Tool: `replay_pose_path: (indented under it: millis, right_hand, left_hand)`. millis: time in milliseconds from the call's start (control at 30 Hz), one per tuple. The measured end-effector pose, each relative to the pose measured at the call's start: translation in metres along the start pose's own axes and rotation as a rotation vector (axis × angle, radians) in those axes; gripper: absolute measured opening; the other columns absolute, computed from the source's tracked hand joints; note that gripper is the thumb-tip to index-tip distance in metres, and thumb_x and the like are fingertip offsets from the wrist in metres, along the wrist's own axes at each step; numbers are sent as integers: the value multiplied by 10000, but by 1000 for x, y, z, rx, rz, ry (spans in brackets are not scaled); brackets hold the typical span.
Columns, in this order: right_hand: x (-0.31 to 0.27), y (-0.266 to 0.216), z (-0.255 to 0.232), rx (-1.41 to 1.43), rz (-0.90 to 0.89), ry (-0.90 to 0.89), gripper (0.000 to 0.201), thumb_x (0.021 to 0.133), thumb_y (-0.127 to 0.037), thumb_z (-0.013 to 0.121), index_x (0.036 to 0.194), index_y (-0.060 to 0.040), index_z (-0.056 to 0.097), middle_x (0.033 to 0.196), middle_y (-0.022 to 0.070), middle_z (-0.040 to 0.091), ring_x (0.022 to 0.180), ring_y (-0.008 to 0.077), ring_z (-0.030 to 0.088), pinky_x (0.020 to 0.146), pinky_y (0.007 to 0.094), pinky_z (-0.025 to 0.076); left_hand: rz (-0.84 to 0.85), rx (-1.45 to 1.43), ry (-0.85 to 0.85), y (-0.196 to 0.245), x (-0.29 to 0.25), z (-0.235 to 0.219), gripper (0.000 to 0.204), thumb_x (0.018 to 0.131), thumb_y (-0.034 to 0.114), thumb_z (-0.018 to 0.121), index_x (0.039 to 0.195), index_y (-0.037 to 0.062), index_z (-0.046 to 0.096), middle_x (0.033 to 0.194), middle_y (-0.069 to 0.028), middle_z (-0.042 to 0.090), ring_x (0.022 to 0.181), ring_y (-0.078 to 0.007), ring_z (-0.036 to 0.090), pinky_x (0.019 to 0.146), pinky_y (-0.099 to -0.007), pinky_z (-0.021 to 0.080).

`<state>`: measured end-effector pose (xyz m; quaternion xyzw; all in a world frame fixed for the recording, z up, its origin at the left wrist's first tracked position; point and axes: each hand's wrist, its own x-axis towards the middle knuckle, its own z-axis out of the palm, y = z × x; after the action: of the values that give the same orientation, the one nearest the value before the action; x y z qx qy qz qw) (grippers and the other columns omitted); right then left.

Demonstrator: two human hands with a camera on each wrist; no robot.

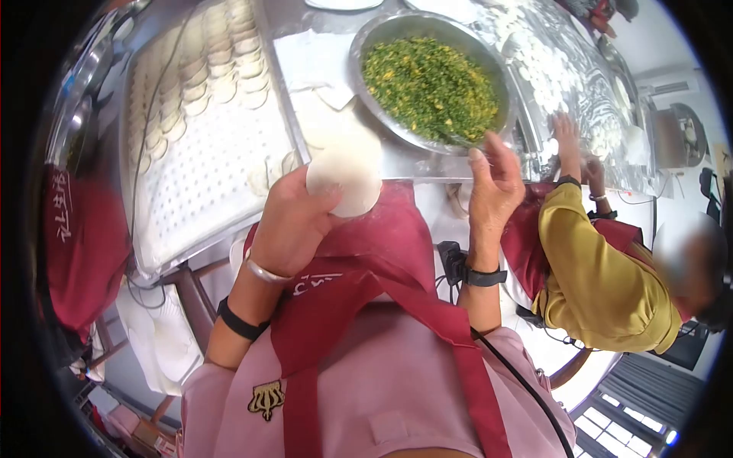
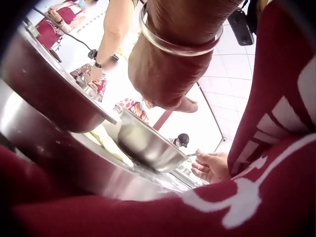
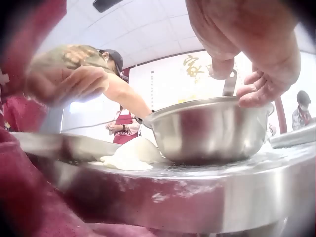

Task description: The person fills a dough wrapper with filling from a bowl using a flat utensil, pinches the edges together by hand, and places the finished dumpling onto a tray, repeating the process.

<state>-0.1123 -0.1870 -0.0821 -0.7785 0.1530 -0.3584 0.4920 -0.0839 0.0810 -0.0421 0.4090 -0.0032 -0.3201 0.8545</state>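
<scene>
My left hand (image 1: 294, 221) holds a round, flat dough wrapper (image 1: 357, 175) near the table's front edge, thumb across its face. More pale dough rounds (image 1: 317, 122) lie on the table just beyond it. A steel bowl (image 3: 207, 133) of chopped green filling with yellow bits (image 1: 431, 88) stands to the right. My right hand (image 1: 496, 183) is at the bowl's near rim, thumb and fingers apart and loosely bent. Between them, in the right wrist view, shows a flat metal handle (image 3: 229, 83) with a hole, rising from the bowl; the utensil's lower end is hidden.
On the left, a perforated white tray (image 1: 206, 168) bears rows of folded dumplings (image 1: 221, 69). A person in a mustard top (image 1: 603, 267) works on the right at a floured surface with many dough pieces (image 1: 546, 76). A dark cable (image 1: 156, 91) crosses the tray.
</scene>
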Motion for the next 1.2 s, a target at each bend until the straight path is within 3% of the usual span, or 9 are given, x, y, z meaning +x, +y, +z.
replay_pose_path:
  millis: [100,433,633,667,867,967,1000,1100,1200]
  right_hand:
    - [15,-8,5,-163,-213,-95,163,812,-23,744,972,-49,745,927,93,675,870,197,643,773,302,508]
    - [48,-12,23,-242,-244,-405,110,801,-48,748,910,-32,744,833,97,686,742,209,649,652,311,496]
    - [55,-21,27,14,16,-118,95,869,-39,679,939,18,708,801,117,710,693,188,716,616,290,538]
    - [59,-16,30,-30,-72,-91,107,876,-46,680,957,18,706,805,130,717,704,195,726,617,289,543]
    - [68,18,55,-180,-248,-184,94,829,-30,709,920,-17,731,813,143,711,697,240,694,636,322,525]
    - [61,-8,54,-213,-245,-337,93,809,-22,717,899,-34,740,803,150,695,699,265,668,635,341,506]
    - [58,-13,52,-251,-337,-378,97,812,-24,718,906,-36,740,788,156,683,687,273,658,622,346,495]
    - [50,-21,44,-301,-330,-391,85,856,-49,700,930,-20,730,773,141,703,652,233,664,599,336,501]
    - [57,-9,37,-10,-70,-218,125,918,-77,652,963,26,707,749,130,715,633,184,687,580,311,530]
  left_hand:
    - [-15,1,-19,2,6,7,508,936,90,584,1384,-85,423,1327,-215,570,1220,-331,588,1058,-445,471]
    - [-23,-118,-103,2,23,12,446,966,92,550,1362,-82,443,1324,-203,577,1244,-320,574,1077,-454,451]
    - [-6,-165,-64,-1,25,4,438,974,94,532,1368,-75,440,1339,-200,568,1263,-319,556,1104,-469,419]
    - [-7,-167,-57,-1,26,4,439,974,94,531,1369,-75,440,1344,-200,565,1267,-319,552,1109,-471,413]
    - [8,-228,-14,2,26,10,412,975,52,504,1355,-90,429,1291,-175,567,1208,-289,565,1065,-445,448]
    - [21,-200,-38,1,26,1,446,980,98,529,1380,-72,431,1360,-190,551,1293,-308,524,1125,-480,392]
    - [23,-207,-42,1,26,0,446,979,97,530,1380,-73,431,1361,-190,550,1292,-307,525,1127,-478,390]
    - [33,-226,-56,1,27,-2,448,977,93,531,1379,-76,430,1361,-191,547,1294,-304,521,1134,-471,383]
    - [35,-242,-62,0,28,-4,448,974,87,531,1377,-81,429,1361,-192,545,1304,-304,510,1145,-464,369]
